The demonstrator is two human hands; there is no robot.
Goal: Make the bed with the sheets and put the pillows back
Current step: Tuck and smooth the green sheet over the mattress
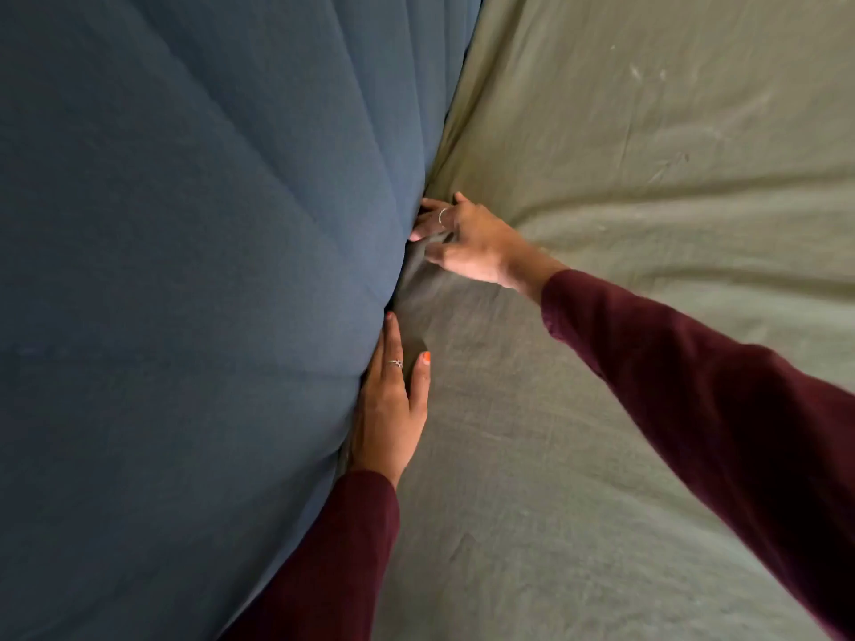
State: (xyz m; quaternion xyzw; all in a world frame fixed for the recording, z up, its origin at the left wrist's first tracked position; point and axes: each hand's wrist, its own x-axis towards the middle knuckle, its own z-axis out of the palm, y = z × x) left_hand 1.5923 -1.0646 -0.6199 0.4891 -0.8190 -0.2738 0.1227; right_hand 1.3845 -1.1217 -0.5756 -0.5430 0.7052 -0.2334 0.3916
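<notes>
Green sheet covers your bed beside the blue padding; your left hand presses flat at six o'clock, your right hand pinches sheet at twelve.

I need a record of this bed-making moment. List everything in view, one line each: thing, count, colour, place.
blue padded surface: one, dark blue, fills the left half of the view, bulging toward the sheet.
green sheet: one, olive green, wrinkled, covers the right half, its edge running into the seam beside the blue padded surface.
rings: two, silver, one on each hand.
sleeves: two, maroon, on both forearms.
left hand: one, fingers straight, orange nails, pressed into the seam, lower centre.
right hand: one, fingers curled on a fold of the green sheet at the seam, centre.
</notes>
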